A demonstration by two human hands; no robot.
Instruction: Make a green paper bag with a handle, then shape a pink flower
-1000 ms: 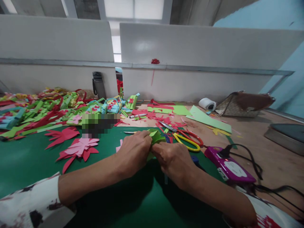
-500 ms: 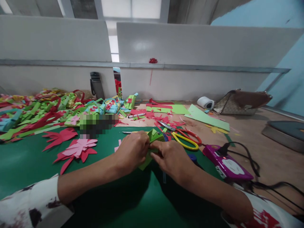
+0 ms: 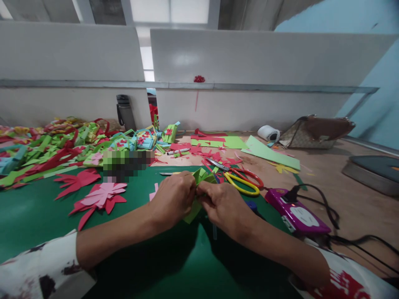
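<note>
A worker's two bare hands meet near the center of the frame over a green mat [image 3: 140, 261], working a folded light-green piece [image 3: 192, 214] that shows above and below the knuckles. The left hand [image 3: 176, 199] closes its fingers on the left side of the piece; the right hand [image 3: 230, 207] pinches the near edge between thumb and forefinger, its other fingers curled under. The step in hand appears to be shaping or pressing a joint where the fingertips meet, though the seam itself is hidden. The next move would seem to call for even pressure from both hands and aligned edges, so the thin walls do not buckle. Forearms angle in from the lower left and lower right corners, backs of the hands upward, forming a shallow peak. Scissors with red and yellow handles [image 3: 230, 169] lie open just right of center, a purple power strip [image 3: 299, 216] sits at right on the brown worktop [image 3: 327, 174], and red and pink cutouts [image 3: 104, 195] are layered at left.
</note>
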